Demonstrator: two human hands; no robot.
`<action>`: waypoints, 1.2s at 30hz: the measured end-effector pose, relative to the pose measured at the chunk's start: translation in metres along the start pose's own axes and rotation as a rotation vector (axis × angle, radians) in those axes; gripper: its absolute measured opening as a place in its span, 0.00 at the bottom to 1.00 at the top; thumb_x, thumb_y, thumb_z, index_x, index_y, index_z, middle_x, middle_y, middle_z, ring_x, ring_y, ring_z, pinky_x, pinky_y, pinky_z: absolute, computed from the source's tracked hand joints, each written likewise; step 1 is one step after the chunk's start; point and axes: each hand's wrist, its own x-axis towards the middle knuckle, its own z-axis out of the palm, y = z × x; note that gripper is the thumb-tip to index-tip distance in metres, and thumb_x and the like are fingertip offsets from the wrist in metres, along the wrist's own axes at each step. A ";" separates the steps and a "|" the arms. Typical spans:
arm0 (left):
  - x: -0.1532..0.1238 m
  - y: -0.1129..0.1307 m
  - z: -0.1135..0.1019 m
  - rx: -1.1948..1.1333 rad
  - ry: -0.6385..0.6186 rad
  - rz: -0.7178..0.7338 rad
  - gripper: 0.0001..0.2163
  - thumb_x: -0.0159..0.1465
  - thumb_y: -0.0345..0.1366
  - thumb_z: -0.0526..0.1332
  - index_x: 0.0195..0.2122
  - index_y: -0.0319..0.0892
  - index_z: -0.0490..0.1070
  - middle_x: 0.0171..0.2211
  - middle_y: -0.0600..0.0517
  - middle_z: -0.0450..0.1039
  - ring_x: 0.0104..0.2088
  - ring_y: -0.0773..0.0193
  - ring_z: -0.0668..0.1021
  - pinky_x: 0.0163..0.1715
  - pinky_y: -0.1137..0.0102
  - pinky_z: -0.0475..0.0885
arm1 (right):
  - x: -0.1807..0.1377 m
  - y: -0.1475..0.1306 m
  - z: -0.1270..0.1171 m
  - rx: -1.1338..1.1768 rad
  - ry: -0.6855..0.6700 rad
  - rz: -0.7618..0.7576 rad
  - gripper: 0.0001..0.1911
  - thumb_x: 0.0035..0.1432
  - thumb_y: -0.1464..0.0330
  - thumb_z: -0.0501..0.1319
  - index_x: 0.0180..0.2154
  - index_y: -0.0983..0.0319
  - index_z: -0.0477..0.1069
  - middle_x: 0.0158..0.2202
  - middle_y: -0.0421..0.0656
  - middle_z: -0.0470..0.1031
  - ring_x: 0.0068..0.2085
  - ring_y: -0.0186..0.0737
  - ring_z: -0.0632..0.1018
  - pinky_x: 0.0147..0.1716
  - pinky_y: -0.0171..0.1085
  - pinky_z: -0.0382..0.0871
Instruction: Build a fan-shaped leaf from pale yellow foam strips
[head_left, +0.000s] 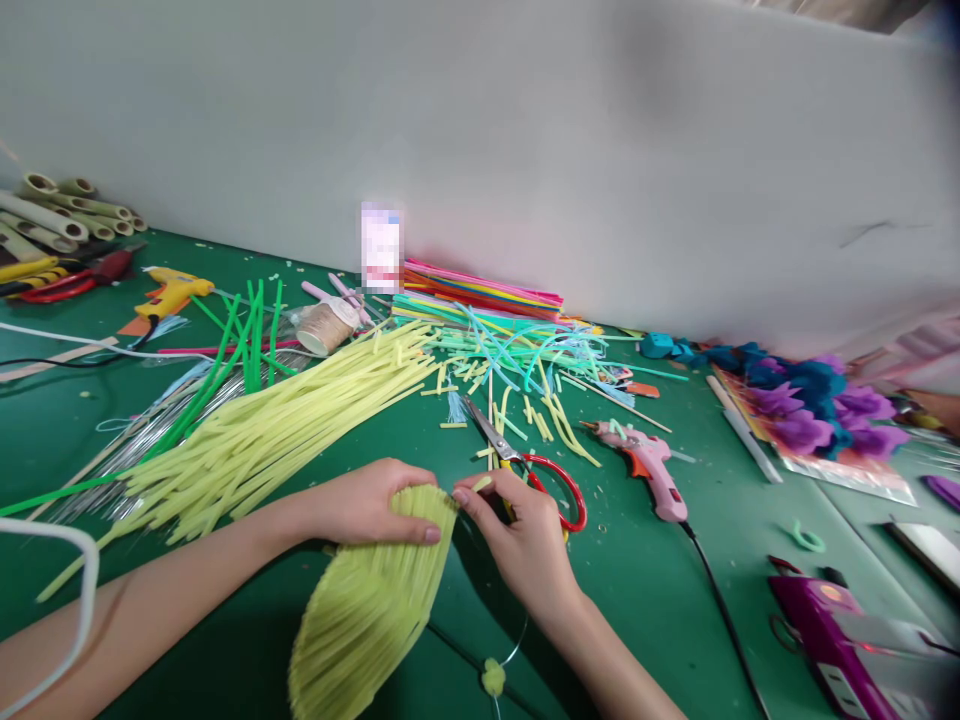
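Observation:
A fan-shaped piece of yellow-green pipe cleaners [375,600] is gripped near its top edge by my left hand [382,510], thumb in front. At that piece's upper right corner, my right hand [517,530] pinches the end of a yellow-green pipe cleaner [480,484]. Just behind my right hand lie red-handled scissors [555,480], blades pointing up and left. A large bundle of yellow-green pipe cleaners [277,430] lies behind my left forearm. Below my right hand, a small yellow-green piece [493,678] sits on a thin clear strand.
A pink glue gun [645,465] with a black cord lies at right, near a purple power strip [832,640]. Purple and blue flowers [817,400] lie farther back. At left are a yellow glue gun [176,290], pliers [67,275] and bamboo tubes [67,215]. Offcuts [540,420] litter the middle.

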 end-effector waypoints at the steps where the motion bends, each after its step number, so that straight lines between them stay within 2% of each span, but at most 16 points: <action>1: 0.001 -0.001 0.000 0.007 0.000 0.009 0.22 0.57 0.56 0.62 0.41 0.41 0.74 0.34 0.54 0.74 0.37 0.57 0.74 0.35 0.72 0.65 | 0.000 0.000 0.000 -0.004 0.004 -0.012 0.06 0.60 0.67 0.62 0.31 0.58 0.75 0.32 0.39 0.80 0.34 0.38 0.78 0.36 0.35 0.70; 7: 0.003 0.000 0.004 0.040 0.049 0.002 0.23 0.59 0.57 0.59 0.34 0.38 0.75 0.27 0.55 0.71 0.31 0.61 0.72 0.31 0.73 0.62 | -0.002 -0.001 0.000 -0.042 0.034 -0.112 0.04 0.61 0.69 0.62 0.33 0.58 0.76 0.32 0.39 0.79 0.35 0.38 0.78 0.37 0.35 0.70; 11: 0.004 0.004 0.005 -0.016 0.068 0.045 0.22 0.59 0.55 0.60 0.42 0.40 0.75 0.35 0.53 0.75 0.38 0.58 0.74 0.36 0.72 0.64 | -0.003 -0.003 -0.001 -0.060 0.060 -0.169 0.04 0.60 0.71 0.62 0.33 0.59 0.76 0.32 0.40 0.79 0.34 0.37 0.78 0.35 0.34 0.70; 13: 0.005 0.004 0.006 -0.039 0.064 0.049 0.22 0.59 0.54 0.61 0.42 0.40 0.76 0.36 0.53 0.76 0.39 0.56 0.75 0.37 0.72 0.64 | -0.003 -0.004 -0.001 -0.068 0.065 -0.202 0.04 0.60 0.71 0.62 0.33 0.59 0.76 0.32 0.40 0.79 0.34 0.37 0.78 0.35 0.34 0.70; 19: 0.007 0.000 0.011 -0.193 0.087 0.032 0.19 0.58 0.51 0.63 0.36 0.38 0.78 0.30 0.55 0.75 0.35 0.60 0.74 0.35 0.74 0.64 | -0.004 -0.005 0.000 -0.099 0.086 -0.333 0.05 0.60 0.74 0.62 0.36 0.60 0.76 0.31 0.42 0.79 0.33 0.38 0.77 0.33 0.36 0.71; 22: 0.007 -0.001 0.013 -0.237 0.103 0.031 0.18 0.58 0.50 0.64 0.32 0.37 0.78 0.26 0.56 0.73 0.32 0.62 0.73 0.31 0.75 0.62 | -0.003 -0.004 0.001 -0.129 0.096 -0.445 0.07 0.60 0.76 0.62 0.38 0.60 0.76 0.32 0.42 0.80 0.32 0.38 0.76 0.33 0.37 0.71; 26: 0.008 -0.002 0.014 -0.279 0.125 0.039 0.17 0.57 0.49 0.65 0.31 0.36 0.78 0.25 0.55 0.73 0.31 0.63 0.73 0.30 0.75 0.62 | -0.004 -0.002 -0.002 -0.260 0.118 -0.637 0.08 0.57 0.77 0.65 0.39 0.60 0.75 0.32 0.42 0.81 0.33 0.38 0.77 0.34 0.38 0.70; 32: 0.007 -0.005 0.014 -0.398 0.149 0.022 0.17 0.56 0.48 0.66 0.31 0.36 0.78 0.27 0.53 0.76 0.31 0.63 0.73 0.31 0.74 0.65 | -0.011 -0.007 -0.007 -0.574 0.093 -0.887 0.13 0.58 0.69 0.66 0.45 0.65 0.74 0.39 0.47 0.82 0.36 0.41 0.80 0.35 0.40 0.70; 36: 0.006 -0.007 0.012 -0.422 0.157 0.014 0.16 0.56 0.47 0.67 0.31 0.36 0.77 0.26 0.54 0.75 0.30 0.64 0.73 0.30 0.75 0.64 | -0.014 -0.011 -0.004 -0.696 0.109 -0.952 0.14 0.60 0.67 0.65 0.46 0.68 0.75 0.40 0.49 0.82 0.38 0.43 0.80 0.37 0.41 0.71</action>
